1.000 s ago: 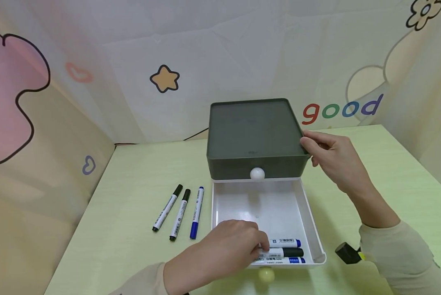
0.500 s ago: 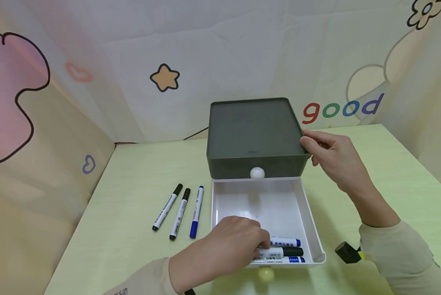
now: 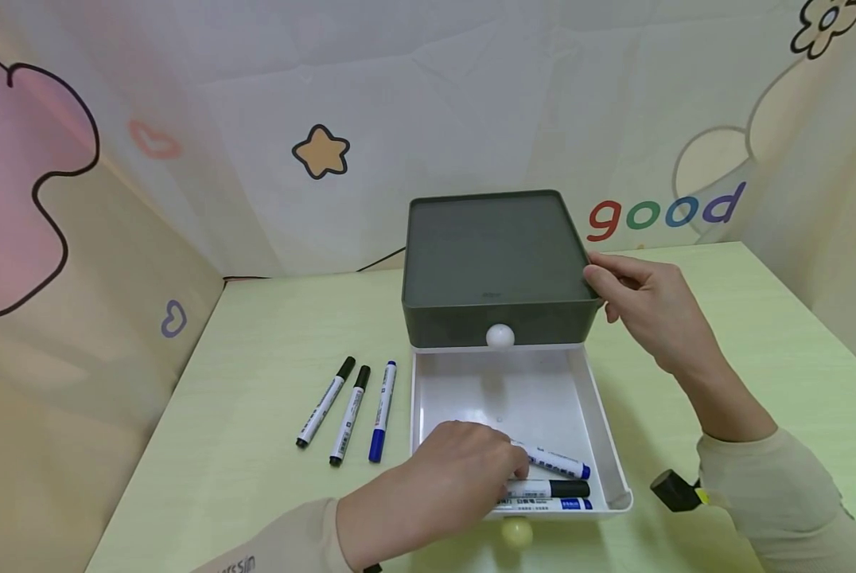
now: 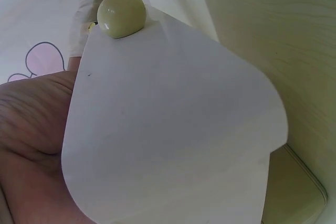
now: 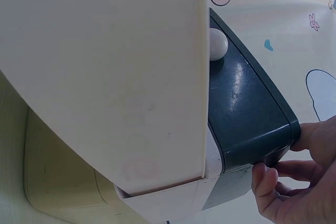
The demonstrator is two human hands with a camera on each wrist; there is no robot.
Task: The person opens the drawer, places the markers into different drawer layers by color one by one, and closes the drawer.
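In the head view my left hand (image 3: pixel 464 469) reaches into the pulled-out white drawer (image 3: pixel 607 430) and pinches a blue-capped whiteboard marker (image 3: pixel 560 461), which lies slanted. Its fingertips are mostly hidden. Beside it in the drawer lie a black-capped marker (image 3: pixel 567 489) and another blue-capped marker (image 3: pixel 542 504). In the left wrist view the left hand (image 4: pixel 31 140) is partly behind the drawer front (image 4: pixel 173 108). My right hand (image 3: pixel 650 310) grips the right edge of the dark drawer box (image 3: pixel 499 255); the right wrist view shows thumb and fingers at its corner.
Two black-capped markers (image 3: pixel 325 402) (image 3: pixel 349 416) and a blue one (image 3: pixel 382 412) lie on the table (image 3: pixel 256 358) left of the drawer. A white knob (image 3: pixel 500 336) and a yellowish knob (image 3: pixel 517 533) stick out in front. A printed curtain hangs behind.
The blue-capped marker at my left hand has turned from lying level to slanted, and the left hand has shifted slightly right. My right hand stays at the box edge.
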